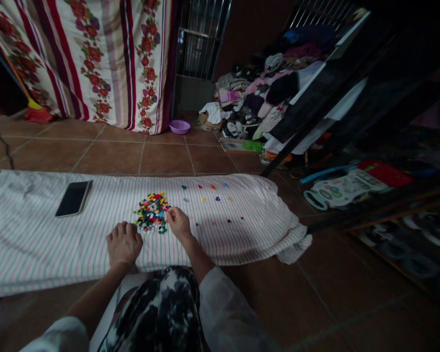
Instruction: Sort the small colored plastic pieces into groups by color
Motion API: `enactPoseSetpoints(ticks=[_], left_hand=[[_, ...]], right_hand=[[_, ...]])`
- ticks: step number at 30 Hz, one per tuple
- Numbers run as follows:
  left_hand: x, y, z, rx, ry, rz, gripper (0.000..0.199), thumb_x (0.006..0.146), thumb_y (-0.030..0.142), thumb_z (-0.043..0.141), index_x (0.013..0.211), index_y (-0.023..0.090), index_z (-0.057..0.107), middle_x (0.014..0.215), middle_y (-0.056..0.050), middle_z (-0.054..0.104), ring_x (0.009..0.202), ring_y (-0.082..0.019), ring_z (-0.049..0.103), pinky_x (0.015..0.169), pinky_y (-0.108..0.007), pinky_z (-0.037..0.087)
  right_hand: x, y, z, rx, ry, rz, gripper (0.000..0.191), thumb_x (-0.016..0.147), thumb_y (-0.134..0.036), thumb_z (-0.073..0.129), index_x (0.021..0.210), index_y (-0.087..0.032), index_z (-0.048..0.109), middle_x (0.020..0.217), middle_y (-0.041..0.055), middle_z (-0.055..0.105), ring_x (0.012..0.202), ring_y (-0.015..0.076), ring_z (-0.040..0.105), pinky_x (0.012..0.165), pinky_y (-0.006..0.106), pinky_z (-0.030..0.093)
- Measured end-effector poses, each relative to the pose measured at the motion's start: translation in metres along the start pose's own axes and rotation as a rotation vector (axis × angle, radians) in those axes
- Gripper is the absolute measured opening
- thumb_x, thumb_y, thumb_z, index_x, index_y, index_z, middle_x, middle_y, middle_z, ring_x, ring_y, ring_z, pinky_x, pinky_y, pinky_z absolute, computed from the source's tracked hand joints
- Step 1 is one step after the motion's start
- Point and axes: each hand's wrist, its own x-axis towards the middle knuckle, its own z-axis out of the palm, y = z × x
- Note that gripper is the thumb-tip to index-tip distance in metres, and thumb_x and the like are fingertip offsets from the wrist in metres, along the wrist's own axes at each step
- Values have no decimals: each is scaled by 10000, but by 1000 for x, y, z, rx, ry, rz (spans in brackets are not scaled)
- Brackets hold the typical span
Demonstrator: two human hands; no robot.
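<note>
A pile of small multicoloured pieces (151,210) lies on a striped cloth (95,244). At its right edge is my right hand (179,224), thumb and fingers pinched together; anything between the fingertips is too small to make out. Beside the pile, at the lower left, my left hand (123,244) rests on the cloth with its fingers curled under and their inside hidden. Small separate pieces lie spaced out to the right, among them a green one (184,187), an orange one (212,187), a dark blue one (217,199) and a black one (229,221).
A phone (73,198) lies on the cloth at the left. Beyond it are a tiled floor (121,154), a floral curtain (110,63), a purple basin (179,127) and heaped clothes (260,93). A dark slanting post (297,137) and a toy-like board (346,186) stand at the right.
</note>
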Motion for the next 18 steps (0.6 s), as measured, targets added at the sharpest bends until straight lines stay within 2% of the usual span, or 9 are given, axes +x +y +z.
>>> enactPoseSetpoints(ticks=[5, 9, 14, 18], left_hand=[[0, 0, 0, -10, 2, -3, 203, 834, 262, 421, 932, 172, 575, 1048, -105, 575, 1003, -263, 496, 801, -385, 323], [1, 1, -1, -9, -9, 1, 198, 836, 254, 417, 927, 175, 574, 1032, -101, 578, 999, -262, 499, 798, -384, 328], [2, 3, -3, 7, -18, 11, 216, 847, 250, 397, 949, 170, 569, 1074, -109, 575, 1029, -268, 494, 814, -390, 337], [3, 3, -5, 6, -50, 17, 219, 851, 253, 389, 948, 167, 566, 1058, -110, 574, 1031, -270, 495, 809, -393, 347]], right_hand=[[6, 6, -9, 96, 122, 85, 169, 853, -364, 503, 900, -225, 588, 816, 13, 683, 749, 141, 655, 704, 231, 498], [23, 25, -32, 135, 246, 131, 200, 837, -380, 488, 912, -220, 579, 804, 20, 681, 737, 148, 654, 705, 245, 509], [56, 70, -90, -30, 414, 235, 194, 773, -302, 484, 900, -203, 594, 830, 34, 688, 755, 150, 648, 717, 254, 504], [78, 105, -143, -184, 462, 309, 220, 720, -221, 451, 857, -171, 617, 775, 45, 679, 704, 163, 632, 708, 270, 488]])
